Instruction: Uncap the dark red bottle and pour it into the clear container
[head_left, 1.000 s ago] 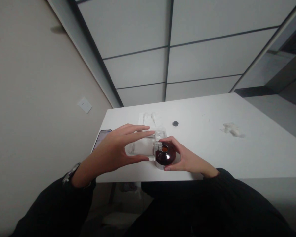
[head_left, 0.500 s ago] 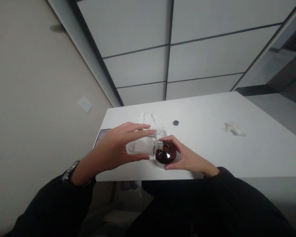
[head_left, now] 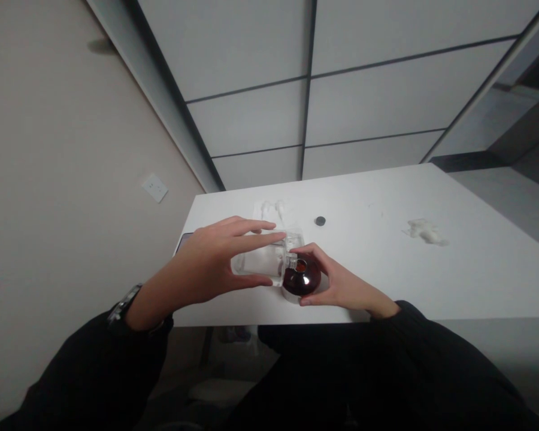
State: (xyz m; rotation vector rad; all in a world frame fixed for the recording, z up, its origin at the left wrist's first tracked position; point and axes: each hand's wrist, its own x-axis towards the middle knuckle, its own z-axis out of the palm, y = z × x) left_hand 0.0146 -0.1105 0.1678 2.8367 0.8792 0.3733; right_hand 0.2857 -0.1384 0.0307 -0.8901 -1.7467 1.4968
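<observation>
My left hand (head_left: 224,257) is closed around a clear glass bottle (head_left: 263,261), fingers above and thumb below. The bottle is tipped on its side, its neck pointing right at the mouth of a round dark red-brown bottle (head_left: 302,276). Whether the two necks touch I cannot tell. My right hand (head_left: 326,276) grips the round bottle from its right side, fingers behind and thumb in front. That bottle is uncapped and stands near the table's front edge. Behind the clear bottle, a transparent object (head_left: 295,239) is partly hidden.
On the white table (head_left: 368,263) lie a small dark round cap (head_left: 320,221), a crumpled white tissue (head_left: 426,231) to the right, and a clear, whitish item (head_left: 273,211) at the back. A phone-like object (head_left: 183,240) shows beyond my left hand. A sliding-door cabinet (head_left: 260,120) stands behind.
Both hands keep their hold on the two bottles. The clear bottle looks slightly more to the right and higher, with the whole view shifted a little.
</observation>
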